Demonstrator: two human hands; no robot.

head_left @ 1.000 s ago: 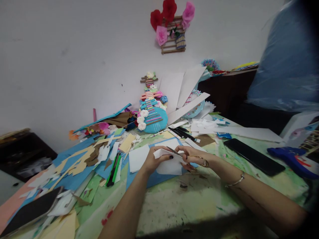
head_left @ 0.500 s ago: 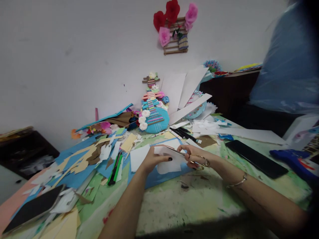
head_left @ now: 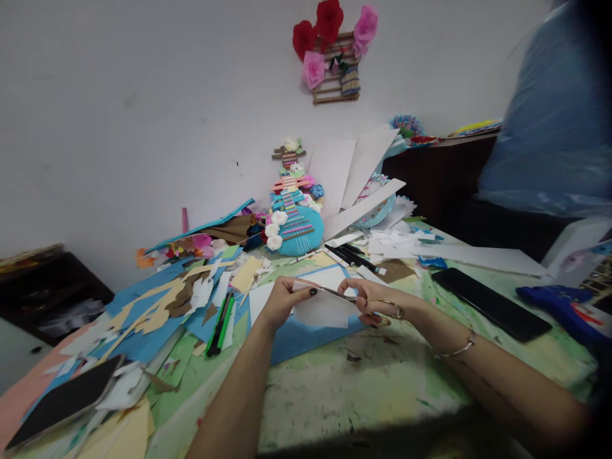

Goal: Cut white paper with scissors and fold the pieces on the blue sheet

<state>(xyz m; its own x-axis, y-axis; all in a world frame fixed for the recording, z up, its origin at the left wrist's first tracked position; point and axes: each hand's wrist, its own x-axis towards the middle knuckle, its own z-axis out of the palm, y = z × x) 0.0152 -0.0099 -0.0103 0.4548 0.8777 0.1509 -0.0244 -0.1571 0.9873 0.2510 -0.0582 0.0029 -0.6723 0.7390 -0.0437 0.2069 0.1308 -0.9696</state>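
Observation:
My left hand (head_left: 285, 299) pinches the left edge of a white sheet of paper (head_left: 321, 312) between thumb and fingers. In my right hand (head_left: 368, 299) is a pair of gold-handled scissors (head_left: 329, 291), the fingers in its loops. The blades point left and lie along the paper's upper part, their tips close to my left thumb. Below the paper, a blue sheet (head_left: 301, 344) rests on the table, with more white paper (head_left: 261, 299) on it.
Paper scraps and a green cutter knife (head_left: 220, 326) lie to the left. Black pens (head_left: 356, 256) are behind my hands. A black phone (head_left: 490, 305) and a blue glue gun (head_left: 557, 306) sit to the right. A blue paper guitar (head_left: 301, 231) leans on the wall.
My left hand has shifted slightly left and up, its thumb now nearer the scissor tips. The paper's lower edge has risen a little; the scissors stay at its upper part.

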